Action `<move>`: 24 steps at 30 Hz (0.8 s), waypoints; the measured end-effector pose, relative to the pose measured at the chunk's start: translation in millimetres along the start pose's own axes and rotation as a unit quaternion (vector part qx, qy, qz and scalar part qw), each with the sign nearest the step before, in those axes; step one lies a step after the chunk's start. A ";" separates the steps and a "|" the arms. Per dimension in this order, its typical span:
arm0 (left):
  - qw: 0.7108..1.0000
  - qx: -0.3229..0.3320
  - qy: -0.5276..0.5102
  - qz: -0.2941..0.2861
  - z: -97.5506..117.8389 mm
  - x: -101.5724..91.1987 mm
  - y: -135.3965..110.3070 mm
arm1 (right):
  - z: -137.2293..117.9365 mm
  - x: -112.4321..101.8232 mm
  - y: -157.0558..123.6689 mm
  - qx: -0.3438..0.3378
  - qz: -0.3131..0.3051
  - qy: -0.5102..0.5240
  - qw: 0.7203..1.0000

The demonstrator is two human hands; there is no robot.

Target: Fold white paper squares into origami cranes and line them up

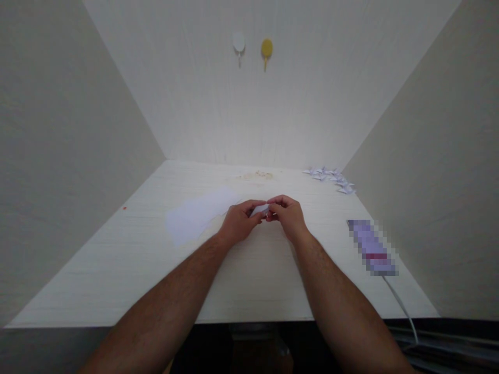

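My left hand [238, 222] and my right hand [287, 214] meet above the middle of a pale wooden table [117, 270]. Both pinch a small white piece of paper [260, 210] between fingers and thumbs. The fingers of each hand are curled closed round the paper, which is mostly hidden. A flat white sheet of paper [198, 214] lies on the table just left of my left hand.
A heap of several small folded paper pieces [331, 179] sits at the far right corner. A blurred flat device [372, 246] with a white cable [401, 306] lies at the right. Walls enclose three sides; two round hooks [252, 47] hang on the back wall.
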State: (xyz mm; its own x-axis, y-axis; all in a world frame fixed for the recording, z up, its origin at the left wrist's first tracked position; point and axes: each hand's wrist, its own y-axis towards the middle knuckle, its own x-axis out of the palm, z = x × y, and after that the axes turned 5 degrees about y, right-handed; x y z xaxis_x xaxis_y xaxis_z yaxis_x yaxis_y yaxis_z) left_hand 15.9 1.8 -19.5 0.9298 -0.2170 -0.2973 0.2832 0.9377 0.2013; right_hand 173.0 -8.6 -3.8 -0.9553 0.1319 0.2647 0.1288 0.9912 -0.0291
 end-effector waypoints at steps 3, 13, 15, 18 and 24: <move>1.000 -0.011 0.004 0.015 1.7 0.0 0.1 | 1.5 -0.7 0.5 -0.001 -0.006 0.001 1.000; 0.997 -0.024 -0.074 0.002 10.2 0.8 0.3 | 2.8 -1.8 -1.6 -0.014 -0.036 -0.021 0.999; 0.996 -0.025 -0.080 0.002 10.5 0.7 0.3 | 2.4 -2.0 -1.7 -0.016 -0.036 -0.026 0.999; 0.995 -0.041 -0.083 0.021 9.2 0.9 1.4 | 2.8 -1.4 -2.3 -0.019 -0.042 -0.032 0.998; 0.982 -0.096 -0.151 0.063 2.3 3.6 4.9 | 5.5 3.9 -4.2 -0.054 -0.028 -0.058 0.997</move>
State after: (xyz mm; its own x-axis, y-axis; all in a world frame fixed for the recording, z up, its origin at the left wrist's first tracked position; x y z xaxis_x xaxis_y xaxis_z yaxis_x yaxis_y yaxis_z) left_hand 21.2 5.0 -17.4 0.9903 -0.1386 0.0141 0.1381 0.9900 0.0302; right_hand 167.2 -12.2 -7.9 -0.9851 0.0830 0.1506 0.0968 0.9915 0.0872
